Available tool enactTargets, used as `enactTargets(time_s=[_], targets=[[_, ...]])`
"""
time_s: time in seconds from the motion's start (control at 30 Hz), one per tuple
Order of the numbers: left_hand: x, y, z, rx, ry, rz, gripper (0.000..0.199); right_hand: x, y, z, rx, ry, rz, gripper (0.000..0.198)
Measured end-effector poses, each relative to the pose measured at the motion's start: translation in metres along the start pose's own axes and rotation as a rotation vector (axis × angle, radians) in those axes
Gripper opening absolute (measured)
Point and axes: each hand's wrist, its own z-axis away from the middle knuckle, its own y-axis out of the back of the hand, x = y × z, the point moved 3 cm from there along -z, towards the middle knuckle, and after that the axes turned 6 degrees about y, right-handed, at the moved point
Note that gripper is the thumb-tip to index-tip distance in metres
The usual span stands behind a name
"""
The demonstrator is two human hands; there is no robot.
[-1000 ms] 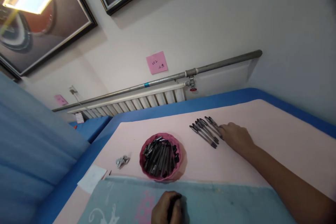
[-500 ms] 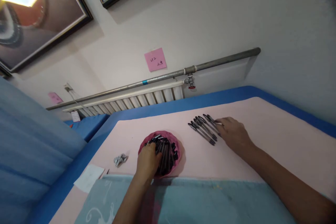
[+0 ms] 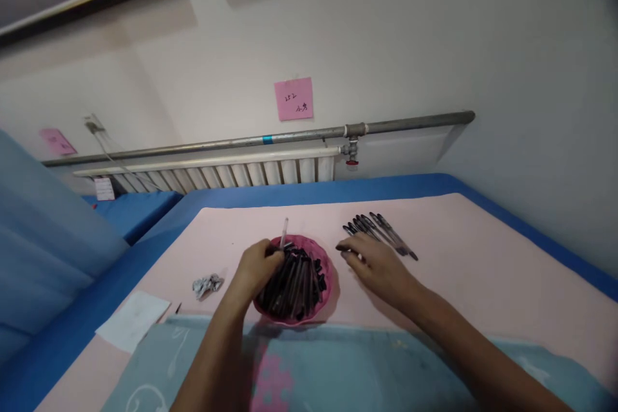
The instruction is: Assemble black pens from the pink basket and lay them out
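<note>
A pink basket (image 3: pixel 329 278) holds many dark pen parts (image 3: pixel 295 283), long barrels and small black caps. My left hand (image 3: pixel 255 265) is over the basket's left rim, its fingers closed on a pen barrel (image 3: pixel 284 232) whose clear end points up. To the right of the basket, my right hand (image 3: pixel 379 267) hovers over the pink sheet, fingers reaching left and slightly apart. No held thing shows in it, though its fingertips look dark. Behind that hand, several capped black pens (image 3: pixel 386 228) lie side by side, partly covered by it.
A crumpled silvery wrapper (image 3: pixel 207 285) and a white paper (image 3: pixel 132 320) lie at the left on the pink sheet (image 3: pixel 463 257). A teal cloth (image 3: pixel 367 367) covers the near edge. Beyond the blue table edge (image 3: pixel 309 192) are a radiator and a pipe (image 3: pixel 207 146).
My right hand has left the row of pens and moved left toward the basket. My left hand has drawn a pen barrel up from the pile. The camera view has tilted.
</note>
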Motion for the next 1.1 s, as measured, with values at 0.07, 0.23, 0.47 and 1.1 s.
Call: enactTargets(time_s=[0.07,0.23,0.47,1.1], targets=[[0.002,0.008,-0.004,-0.044,-0.017,0.123,0.018,-0.017,-0.012,-0.015,-0.049,-0.066,-0.114,0.021],[0.01,0.003,-0.002,-0.312,-0.135,0.517,0.017,-0.04,-0.05,-0.046,-0.033,-0.192,-0.643,0.023],[-0.02,0.003,-0.014,-0.12,-0.138,0.19,0.014,-0.002,-0.062,-0.037,0.24,-0.526,-0.825,0.023],[-0.018,-0.025,0.0,-0.043,-0.167,-0.72,0.019,0.012,-0.056,-0.04,0.196,-0.398,-0.588,0.02]])
